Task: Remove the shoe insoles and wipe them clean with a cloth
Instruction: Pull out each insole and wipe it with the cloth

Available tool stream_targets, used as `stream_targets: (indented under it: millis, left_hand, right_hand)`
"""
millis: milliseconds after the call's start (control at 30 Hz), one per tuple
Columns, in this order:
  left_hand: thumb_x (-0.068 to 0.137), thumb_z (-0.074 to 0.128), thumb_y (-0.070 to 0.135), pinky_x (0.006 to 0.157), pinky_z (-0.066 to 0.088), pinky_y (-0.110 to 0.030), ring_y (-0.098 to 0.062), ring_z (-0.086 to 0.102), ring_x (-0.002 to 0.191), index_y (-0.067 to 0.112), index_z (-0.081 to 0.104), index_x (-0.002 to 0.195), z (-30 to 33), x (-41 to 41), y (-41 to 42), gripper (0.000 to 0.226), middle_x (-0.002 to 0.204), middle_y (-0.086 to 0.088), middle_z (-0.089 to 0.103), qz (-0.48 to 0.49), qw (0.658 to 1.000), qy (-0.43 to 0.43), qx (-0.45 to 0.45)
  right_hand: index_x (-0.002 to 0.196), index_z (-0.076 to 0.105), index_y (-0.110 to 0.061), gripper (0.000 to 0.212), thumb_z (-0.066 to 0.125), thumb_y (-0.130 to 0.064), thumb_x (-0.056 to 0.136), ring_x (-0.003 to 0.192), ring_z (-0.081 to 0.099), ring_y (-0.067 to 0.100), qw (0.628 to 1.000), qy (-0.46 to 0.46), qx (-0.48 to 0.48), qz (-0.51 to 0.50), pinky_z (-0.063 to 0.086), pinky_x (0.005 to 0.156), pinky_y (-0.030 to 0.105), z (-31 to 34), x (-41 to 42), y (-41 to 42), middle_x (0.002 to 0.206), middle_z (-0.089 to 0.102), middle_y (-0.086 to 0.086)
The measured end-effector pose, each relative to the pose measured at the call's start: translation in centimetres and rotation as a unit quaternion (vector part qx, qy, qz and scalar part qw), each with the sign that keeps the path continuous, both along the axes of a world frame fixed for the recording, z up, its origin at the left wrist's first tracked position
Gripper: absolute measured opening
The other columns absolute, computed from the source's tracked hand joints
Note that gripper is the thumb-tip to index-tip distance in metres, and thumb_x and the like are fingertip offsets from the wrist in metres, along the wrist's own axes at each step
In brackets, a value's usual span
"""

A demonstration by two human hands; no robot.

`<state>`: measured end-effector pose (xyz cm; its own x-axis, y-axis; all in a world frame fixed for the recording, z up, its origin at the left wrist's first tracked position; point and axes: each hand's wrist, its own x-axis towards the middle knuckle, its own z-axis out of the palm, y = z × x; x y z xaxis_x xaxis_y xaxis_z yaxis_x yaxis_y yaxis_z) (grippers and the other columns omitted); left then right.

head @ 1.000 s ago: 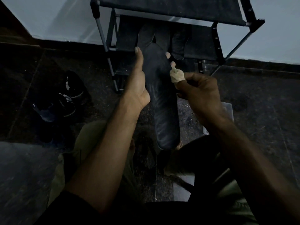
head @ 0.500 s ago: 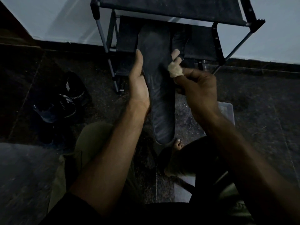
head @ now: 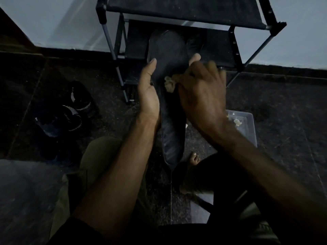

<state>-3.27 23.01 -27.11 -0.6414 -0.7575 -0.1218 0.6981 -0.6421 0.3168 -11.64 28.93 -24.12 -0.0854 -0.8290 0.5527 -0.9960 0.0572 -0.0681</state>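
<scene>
The right hand (head: 201, 92), which pinched the wadded cloth (head: 169, 84) at the black insole's (head: 170, 96) right edge a moment ago, has slid it left onto the surface. The left hand (head: 148, 91) still cradles the insole upright before the shoe rack (head: 221, 50), fingers curled behind it.

The light is dim. A dark speckled stone floor (head: 283, 106) meets a pale wall (head: 53, 20) along a black skirting strip (head: 70, 52). A black shoe rack (head: 185, 13) with grey metal poles stands against the wall, straight ahead beyond the fingers.
</scene>
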Motion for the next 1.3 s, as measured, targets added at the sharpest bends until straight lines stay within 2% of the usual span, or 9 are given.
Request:
stream_targets:
  millis: [100, 233, 300, 433, 600, 767, 1000, 1200, 1300]
  left_hand:
    - [0.099, 0.037, 0.032, 0.09, 0.051, -0.035, -0.027, 0.066, 0.096, 0.003, 0.068, 0.107, 0.1, -0.1, -0.2, 0.043, 0.101, -0.015, 0.069, 0.031, 0.999, -0.038, -0.007]
    - [0.098, 0.029, 0.039, 0.119, 0.021, -0.045, -0.037, 0.031, 0.142, -0.002, 0.036, 0.144, 0.0, 0.1, -0.2, 0.062, 0.151, -0.025, 0.034, -0.009, 1.0, -0.004, 0.012]
    - [0.097, 0.029, 0.038, 0.121, 0.012, -0.047, -0.037, 0.021, 0.145, -0.003, 0.023, 0.149, -0.4, 0.2, -0.2, 0.067, 0.156, -0.024, 0.021, -0.013, 1.0, 0.002, 0.014]
    - [0.098, 0.037, 0.031, 0.114, 0.034, -0.046, -0.035, 0.048, 0.13, 0.0, 0.046, 0.137, -0.1, 0.0, 0.0, 0.05, 0.139, -0.022, 0.051, 0.038, 0.996, -0.076, 0.023]
    - [0.102, 0.036, 0.027, 0.075, 0.059, -0.031, -0.022, 0.072, 0.082, 0.011, 0.078, 0.083, 0.4, -0.5, 0.0, 0.048, 0.09, -0.009, 0.074, 0.062, 0.987, -0.147, 0.022]
    - [0.1, 0.036, 0.03, 0.084, 0.055, -0.032, -0.025, 0.068, 0.09, 0.003, 0.071, 0.099, -0.2, 0.1, -0.1, 0.044, 0.098, -0.015, 0.071, 0.049, 0.989, -0.132, 0.036]
    - [0.101, 0.035, 0.029, 0.079, 0.056, -0.033, -0.023, 0.069, 0.092, 0.01, 0.065, 0.107, 0.2, -0.7, 0.4, 0.036, 0.098, -0.01, 0.073, 0.023, 0.989, -0.148, 0.008]
    - [0.102, 0.037, 0.03, 0.082, 0.057, -0.031, -0.022, 0.071, 0.087, 0.005, 0.065, 0.104, -0.2, 0.2, -0.4, 0.038, 0.094, -0.011, 0.073, 0.022, 0.986, -0.162, 0.012]
    - [0.102, 0.036, 0.03, 0.092, 0.051, -0.036, -0.025, 0.067, 0.095, 0.004, 0.064, 0.108, 0.1, -0.1, 0.0, 0.038, 0.101, -0.014, 0.07, 0.008, 0.986, -0.167, 0.009]
  right_hand:
    - [0.089, 0.074, -0.015, 0.024, 0.052, -0.021, 0.086, 0.081, 0.055, 0.031, 0.998, -0.021, -0.015, -0.05, 0.029, 0.069, 0.034, 0.9, -1.1, -1.4, 0.083, 0.062, 0.007]
    - [0.093, 0.074, -0.012, 0.027, 0.049, -0.018, 0.087, 0.082, 0.054, 0.031, 0.999, -0.047, 0.022, -0.003, 0.028, 0.069, 0.035, -0.1, 1.0, 0.3, 0.087, 0.062, 0.009]
    - [0.088, 0.073, -0.012, 0.026, 0.049, -0.02, 0.086, 0.081, 0.052, 0.029, 0.998, -0.036, 0.047, 0.031, 0.027, 0.068, 0.035, -0.6, 1.9, 1.3, 0.086, 0.06, 0.006]
    - [0.091, 0.074, -0.014, 0.022, 0.053, -0.019, 0.087, 0.08, 0.054, 0.029, 0.999, -0.037, 0.01, -0.008, 0.032, 0.07, 0.036, 0.3, 0.0, -0.2, 0.083, 0.062, 0.007]
    - [0.092, 0.074, -0.016, 0.018, 0.057, -0.018, 0.086, 0.084, 0.056, 0.03, 0.994, -0.066, -0.005, -0.084, 0.026, 0.071, 0.033, 1.0, -1.5, -2.3, 0.084, 0.064, 0.006]
    - [0.086, 0.073, -0.012, 0.018, 0.056, -0.017, 0.084, 0.077, 0.053, 0.029, 0.998, -0.04, 0.046, 0.007, 0.02, 0.068, 0.033, -1.0, 0.8, 0.0, 0.081, 0.06, 0.006]
    - [0.096, 0.074, -0.018, 0.021, 0.056, -0.021, 0.086, 0.084, 0.056, 0.028, 0.993, -0.052, -0.019, -0.107, 0.017, 0.072, 0.03, 0.8, -2.6, -3.5, 0.086, 0.062, 0.006]
    - [0.095, 0.074, -0.011, 0.021, 0.056, -0.013, 0.085, 0.083, 0.056, 0.033, 0.996, -0.061, 0.053, 0.028, 0.034, 0.071, 0.037, -0.9, 0.2, -0.4, 0.09, 0.062, 0.01]
    - [0.098, 0.075, -0.015, 0.024, 0.054, -0.016, 0.087, 0.083, 0.055, 0.03, 0.997, -0.049, 0.052, 0.007, 0.023, 0.072, 0.033, -0.3, -0.9, -0.2, 0.086, 0.06, 0.007]
